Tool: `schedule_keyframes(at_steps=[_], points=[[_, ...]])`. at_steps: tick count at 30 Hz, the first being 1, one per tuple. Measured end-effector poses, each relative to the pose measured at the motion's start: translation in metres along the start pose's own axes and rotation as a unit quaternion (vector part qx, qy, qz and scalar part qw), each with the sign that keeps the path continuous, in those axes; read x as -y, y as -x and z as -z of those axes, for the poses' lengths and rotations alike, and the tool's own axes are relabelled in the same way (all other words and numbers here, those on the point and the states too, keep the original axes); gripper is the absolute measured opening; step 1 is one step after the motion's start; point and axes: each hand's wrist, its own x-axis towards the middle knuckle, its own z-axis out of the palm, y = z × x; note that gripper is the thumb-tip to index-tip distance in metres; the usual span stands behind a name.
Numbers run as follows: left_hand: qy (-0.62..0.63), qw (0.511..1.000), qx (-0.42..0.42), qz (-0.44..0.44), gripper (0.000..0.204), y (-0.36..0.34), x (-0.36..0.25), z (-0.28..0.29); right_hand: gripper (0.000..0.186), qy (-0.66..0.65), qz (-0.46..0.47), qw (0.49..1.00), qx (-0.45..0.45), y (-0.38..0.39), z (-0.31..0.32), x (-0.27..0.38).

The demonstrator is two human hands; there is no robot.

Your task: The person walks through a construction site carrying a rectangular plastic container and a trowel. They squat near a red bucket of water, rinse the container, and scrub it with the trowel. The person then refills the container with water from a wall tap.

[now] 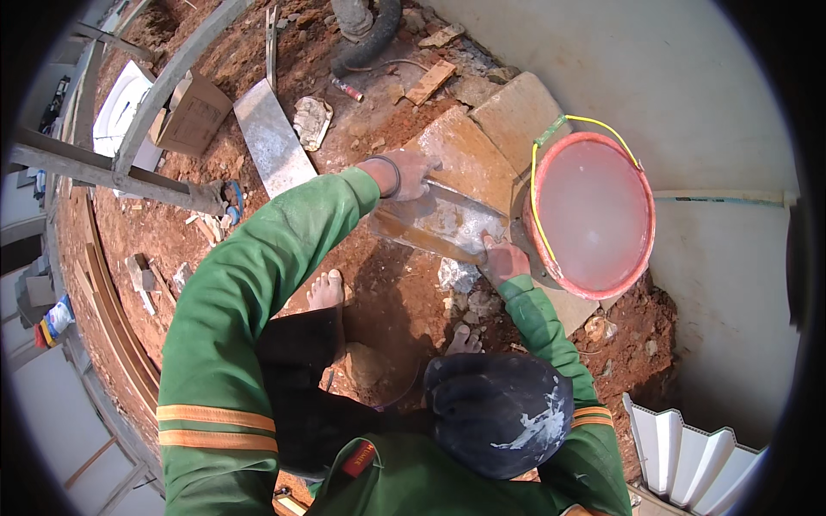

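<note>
My left hand [409,176], with a dark band at the wrist, is closed on the upper left side of a wet, flat panel [460,222] smeared white and brown. My right hand [506,258] grips the same panel at its lower right corner, thumb on top. The panel's exact material I cannot make out. It lies tilted against pale slabs [469,155] coated with brownish wet residue. Just right of my right hand stands a red bucket [594,215] full of cloudy, whitish liquid, its yellow handle [535,193] leaning over the left rim.
A long grey board [274,138] and a cardboard box [196,113] lie at the upper left on reddish soil. Wooden planks [112,310] run along the left. A wall [662,69] rises on the right, with white corrugated sheet [688,456] at the lower right.
</note>
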Motion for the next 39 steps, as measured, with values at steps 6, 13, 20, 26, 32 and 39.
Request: schedule_keyframes(at_steps=[6,13,20,26,32,39], points=[[0.302,0.936,-0.166,0.070,0.074,0.008,0.020,-0.021,0.047,-0.140,-0.062,0.986,0.072,0.026,-0.036,0.014],[0.251,0.944,-0.211,0.045,0.066,0.017,-0.010,-0.033,0.066,0.022,-0.068,0.992,0.102,0.035,-0.020,0.011],[0.191,0.946,-0.241,0.100,0.069,-0.006,-0.069,-0.011,0.077,0.057,-0.024,0.990,0.126,0.049,-0.067,0.024],[0.207,0.950,-0.207,0.111,0.071,-0.003,-0.066,-0.011,0.080,0.082,-0.065,0.988,0.118,0.052,-0.043,-0.002],[0.173,0.952,-0.234,0.097,0.071,-0.007,-0.073,-0.019,0.081,0.076,-0.015,0.983,0.169,0.072,-0.015,0.038],[0.159,0.960,-0.202,0.108,0.071,-0.005,-0.080,-0.013,0.080,0.046,-0.077,0.988,0.126,0.063,0.012,0.023]])
